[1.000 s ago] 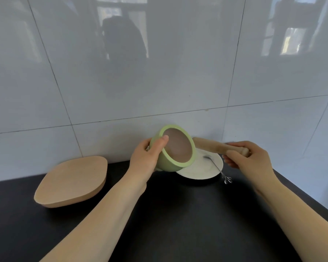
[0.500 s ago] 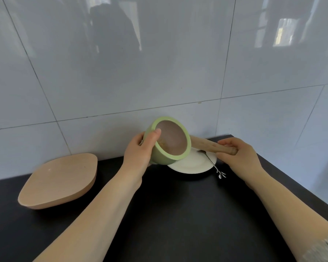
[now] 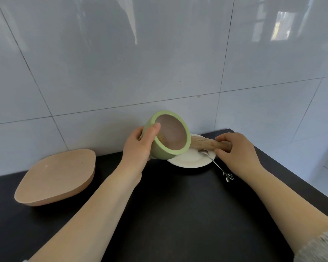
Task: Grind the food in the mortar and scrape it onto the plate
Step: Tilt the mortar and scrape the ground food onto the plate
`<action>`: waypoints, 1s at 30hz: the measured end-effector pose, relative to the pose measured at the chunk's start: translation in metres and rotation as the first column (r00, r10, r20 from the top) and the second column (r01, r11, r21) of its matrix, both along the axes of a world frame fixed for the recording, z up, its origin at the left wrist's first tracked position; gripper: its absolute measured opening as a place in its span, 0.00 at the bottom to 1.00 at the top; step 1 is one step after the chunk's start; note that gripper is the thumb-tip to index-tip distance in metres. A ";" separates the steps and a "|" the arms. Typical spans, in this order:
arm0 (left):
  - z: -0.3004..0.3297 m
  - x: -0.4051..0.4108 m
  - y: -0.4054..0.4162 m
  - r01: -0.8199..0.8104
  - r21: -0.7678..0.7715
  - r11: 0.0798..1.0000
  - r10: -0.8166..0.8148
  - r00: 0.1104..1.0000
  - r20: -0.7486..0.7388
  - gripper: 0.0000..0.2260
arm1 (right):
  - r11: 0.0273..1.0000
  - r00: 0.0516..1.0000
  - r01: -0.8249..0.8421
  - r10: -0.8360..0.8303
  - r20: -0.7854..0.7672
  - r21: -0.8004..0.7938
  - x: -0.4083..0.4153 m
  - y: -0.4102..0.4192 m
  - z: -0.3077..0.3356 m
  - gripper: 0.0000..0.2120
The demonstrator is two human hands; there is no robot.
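Observation:
My left hand (image 3: 138,146) grips the green mortar (image 3: 165,152), lifted and tipped so its brown inside faces me and to the right, over the left edge of the white plate (image 3: 189,160). A little orange ground food (image 3: 162,138) clings inside near my thumb. My right hand (image 3: 235,150) holds the wooden pestle (image 3: 203,143) level above the plate, its thick end just behind the mortar's rim. A small metal spoon (image 3: 215,163) rests with its bowl on the plate and its leaf-shaped handle on the counter.
A tan wooden dish (image 3: 57,176) sits on the black counter (image 3: 169,214) at the left. The tiled wall stands right behind the plate. The counter's right edge runs diagonally just past my right forearm.
The view has tilted and drifted a little. The mortar stays tipped in my left hand; the pestle has shifted slightly lower over the plate, behind the mortar's rim.

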State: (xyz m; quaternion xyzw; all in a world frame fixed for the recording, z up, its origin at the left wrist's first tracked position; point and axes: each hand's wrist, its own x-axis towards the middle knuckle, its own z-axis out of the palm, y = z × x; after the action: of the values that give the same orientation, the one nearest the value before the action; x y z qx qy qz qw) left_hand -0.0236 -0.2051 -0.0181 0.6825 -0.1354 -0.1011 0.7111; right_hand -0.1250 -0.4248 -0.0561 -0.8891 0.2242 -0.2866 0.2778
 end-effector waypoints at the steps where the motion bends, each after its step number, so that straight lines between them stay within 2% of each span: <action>1: 0.000 0.000 0.000 -0.001 0.000 1.000 0.001 1.000 0.000 0.12 | 1.000 1.000 0.001 -0.001 -0.006 -0.005 0.000 0.001 0.000 0.14; 5: 0.000 0.000 0.000 -0.003 0.002 1.000 0.003 1.000 -0.004 0.14 | 1.000 1.000 0.010 -0.010 -0.016 -0.023 -0.001 0.001 0.000 0.14; 9: 0.001 -0.001 0.000 -0.002 -0.007 1.000 0.002 1.000 -0.014 0.11 | 0.995 0.999 0.048 -0.048 0.001 -0.088 -0.004 0.003 0.004 0.16; 12: 0.001 -0.001 0.001 -0.008 0.002 1.000 0.008 1.000 -0.010 0.15 | 0.969 0.986 0.159 -0.145 0.087 -0.191 -0.014 0.017 0.023 0.05; 13: 0.001 -0.001 0.001 -0.012 0.005 1.000 0.012 1.000 -0.007 0.16 | 0.961 0.986 0.168 -0.163 0.040 -0.222 -0.018 0.023 0.031 0.05; 15: 0.001 -0.002 0.003 -0.020 0.015 1.000 0.019 1.000 0.005 0.17 | 0.963 0.968 0.107 -0.157 -0.195 -0.248 -0.027 0.038 0.040 0.07; 17: 0.002 -0.002 0.003 -0.020 0.027 0.999 0.020 1.000 0.014 0.21 | 0.959 0.912 0.016 -0.130 -0.390 -0.282 -0.031 0.051 0.041 0.06; 19: 0.002 -0.002 0.004 -0.014 0.032 0.999 0.013 1.000 0.017 0.21 | 0.953 0.866 -0.034 -0.123 -0.485 -0.302 -0.031 0.058 0.038 0.09; 23: 0.001 0.000 0.004 -0.019 0.030 0.999 0.018 0.999 0.033 0.17 | 0.957 0.854 -0.059 -0.098 -0.512 -0.283 -0.028 0.060 0.038 0.16; 30: 0.000 0.002 0.003 -0.011 0.028 1.000 0.010 0.999 0.050 0.16 | 0.973 0.892 -0.009 -0.097 -0.441 -0.232 -0.022 0.057 0.034 0.13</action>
State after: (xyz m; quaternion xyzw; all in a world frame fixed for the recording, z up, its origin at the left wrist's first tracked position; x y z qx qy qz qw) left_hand -0.0219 -0.2017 -0.0176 0.6956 -0.1480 -0.0824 0.6982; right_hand -0.1472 -0.3680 -0.0226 -0.9517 0.2681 -0.1036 0.1082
